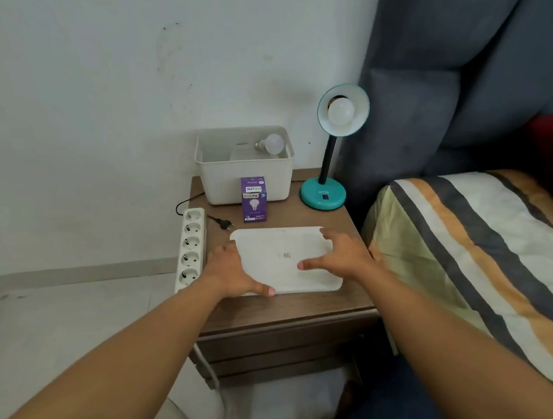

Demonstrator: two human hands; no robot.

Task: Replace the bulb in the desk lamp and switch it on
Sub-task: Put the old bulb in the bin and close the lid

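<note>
A teal desk lamp (323, 196) stands at the back right of the bedside table, its shade tilted toward me with a white bulb (340, 110) screwed in. Another white bulb (273, 143) lies inside an open off-white box (244, 181). A purple bulb carton (253, 204) stands in front of the box. The lamp's black plug (223, 223) lies loose on the table, next to a white power strip (191, 246). A flat white lid (284, 259) lies at the table's front. My left hand (231, 271) grips its left edge; my right hand (344, 255) spans its right side.
The brown bedside table (294, 308) has drawers below and stands against a white wall. A bed with a striped cover (461, 255) and a grey padded headboard (457, 91) borders it on the right. A white cable hangs down the table's front left.
</note>
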